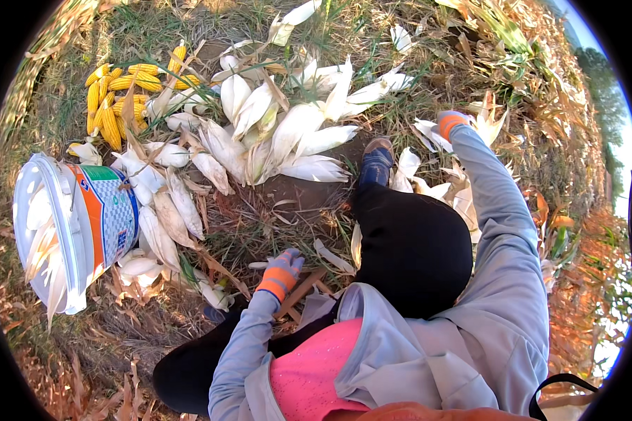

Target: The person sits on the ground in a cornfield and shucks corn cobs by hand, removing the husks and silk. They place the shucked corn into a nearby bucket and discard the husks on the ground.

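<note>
My left hand point(283, 273), in a grey and orange work glove, hovers near the ground in front of my lap, its fingers apart and nothing seen in it. Out to the right stretches my right hand point(451, 123), gloved alike, beside pale corn husks point(487, 126); its fingers are mostly hidden, so its grip does not show. Between and beyond my hands lies a heap of unhusked corn ears point(295, 131) in whitish husks. Husked yellow corn cobs point(109, 126) are piled at the upper left.
A plastic bucket point(108, 210) lies on its side at the left with husks in its mouth. My shoe point(376, 160) rests beside the corn heap. Loose husks point(466, 202) lie right of my knee. Dry corn stalks point(547, 100) border the right.
</note>
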Available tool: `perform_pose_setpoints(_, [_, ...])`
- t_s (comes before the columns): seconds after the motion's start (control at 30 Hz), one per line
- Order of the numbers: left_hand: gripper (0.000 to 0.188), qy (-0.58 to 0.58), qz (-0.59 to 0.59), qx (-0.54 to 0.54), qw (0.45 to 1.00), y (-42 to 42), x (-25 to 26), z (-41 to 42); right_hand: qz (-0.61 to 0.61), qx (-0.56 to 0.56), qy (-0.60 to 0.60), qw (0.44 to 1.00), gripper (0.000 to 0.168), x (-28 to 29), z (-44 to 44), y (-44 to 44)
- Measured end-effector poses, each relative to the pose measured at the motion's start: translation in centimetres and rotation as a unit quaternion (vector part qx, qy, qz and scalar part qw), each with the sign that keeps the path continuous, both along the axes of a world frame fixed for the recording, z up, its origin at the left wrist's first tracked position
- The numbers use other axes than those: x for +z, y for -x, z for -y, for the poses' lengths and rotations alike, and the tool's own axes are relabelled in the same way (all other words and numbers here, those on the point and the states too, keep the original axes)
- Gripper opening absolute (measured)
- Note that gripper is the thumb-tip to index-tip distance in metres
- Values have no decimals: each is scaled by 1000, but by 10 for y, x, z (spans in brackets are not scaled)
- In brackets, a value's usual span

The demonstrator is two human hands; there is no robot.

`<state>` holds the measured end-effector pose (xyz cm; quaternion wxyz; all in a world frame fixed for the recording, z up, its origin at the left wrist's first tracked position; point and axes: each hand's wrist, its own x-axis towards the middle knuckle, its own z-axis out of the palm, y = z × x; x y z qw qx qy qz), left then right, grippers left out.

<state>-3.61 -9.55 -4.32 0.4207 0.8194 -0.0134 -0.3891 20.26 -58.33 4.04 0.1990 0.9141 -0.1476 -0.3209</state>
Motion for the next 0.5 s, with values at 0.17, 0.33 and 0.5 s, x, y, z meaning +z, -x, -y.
perform_pose_setpoints(0.17, [33,-66,53,-72,994,-24,76,0,266,236,-351,866,28,-36,-143,-80])
perform_pose_setpoints(0.33, [35,-68,130,-122,982,-48,150,-26,67,240,-239,939,52,-96,-177,-96])
perform_pose_setpoints(0.5, [37,-200,157,-157,954,-48,154,-63,110,265,-311,906,36,-69,-202,-71])
